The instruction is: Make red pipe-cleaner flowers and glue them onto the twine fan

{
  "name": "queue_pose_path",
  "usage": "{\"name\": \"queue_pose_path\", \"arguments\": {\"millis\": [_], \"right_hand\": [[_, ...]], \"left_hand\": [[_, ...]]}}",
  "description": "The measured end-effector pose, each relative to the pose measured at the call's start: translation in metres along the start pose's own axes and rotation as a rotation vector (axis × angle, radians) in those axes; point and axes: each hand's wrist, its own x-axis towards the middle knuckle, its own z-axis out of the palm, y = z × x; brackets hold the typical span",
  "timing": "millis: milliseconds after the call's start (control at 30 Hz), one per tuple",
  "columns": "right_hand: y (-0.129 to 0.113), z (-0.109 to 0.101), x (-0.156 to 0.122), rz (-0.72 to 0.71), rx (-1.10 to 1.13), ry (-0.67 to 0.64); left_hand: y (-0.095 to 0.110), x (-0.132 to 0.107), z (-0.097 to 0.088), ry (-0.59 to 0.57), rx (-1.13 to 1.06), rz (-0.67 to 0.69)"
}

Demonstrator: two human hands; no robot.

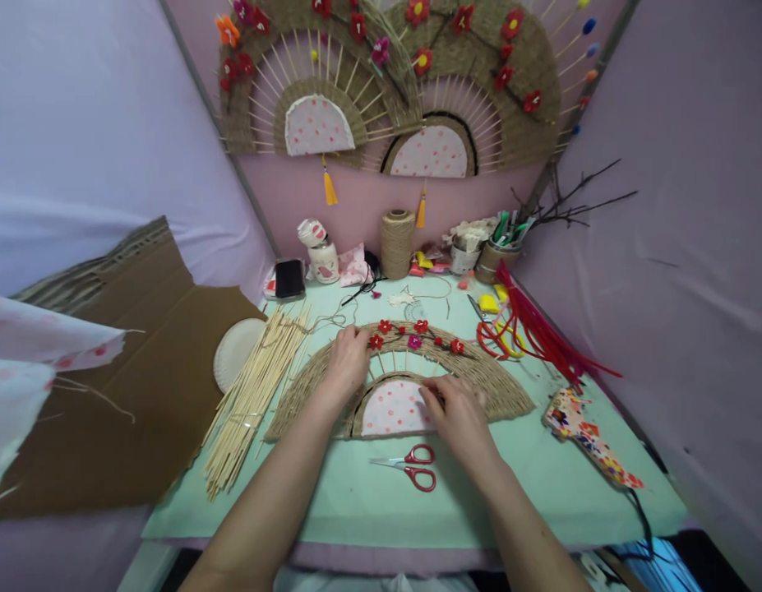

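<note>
A half-round twine fan [505, 395] lies flat on the table, with red and purple fuzzy flowers [421, 326] on a dark twig along its upper band. Pale sticks span the gap between that band and a pink-dotted white half circle [393, 409] edged with a dark cord. My left hand [349, 359] grips the fan's upper band, left of the flowers, its fingers curled at the outer edge. Over the half circle's right side, my right hand [459, 411] has its thumb and fingers bent together; whatever lies between them is hidden. Red-handled scissors [417, 469] lie just below the fan.
Thin wooden sticks [251, 411] lie left of the fan, beside cardboard [109, 386]. A glue gun [587, 436] and red pipe cleaners [541, 333] are on the right. Behind stand a twine spool [397, 245] and a jar of pens [495, 259]. Two finished fans [532, 66] hang above.
</note>
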Motion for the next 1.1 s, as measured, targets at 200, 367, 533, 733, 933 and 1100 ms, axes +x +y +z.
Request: {"name": "queue_pose_path", "arguments": {"millis": [200, 367, 533, 733, 933, 1100], "right_hand": [[-0.001, -0.001, -0.002, -0.008, -0.010, -0.011], [-0.002, -0.003, -0.003, -0.006, 0.014, -0.019], [0.003, -0.015, -0.013, 0.000, 0.124, -0.016], [0.030, -0.031, -0.051, 0.310, 0.701, -0.011], [0.029, -0.034, -0.085, 0.756, 1.207, 0.021], [0.027, -0.033, -0.081, 0.942, 1.594, 0.221]], "left_hand": [[0.006, 0.015, 0.006, -0.012, 0.013, 0.042], [0.008, 0.014, 0.005, -0.024, -0.019, 0.059], [0.004, -0.026, -0.017, 0.098, -0.280, 0.029], [-0.005, -0.131, -0.027, -0.049, -1.050, -0.473], [-0.012, -0.181, -0.018, -0.046, -1.397, -0.873], [-0.003, -0.177, -0.027, 0.149, -1.757, -1.138]]}}
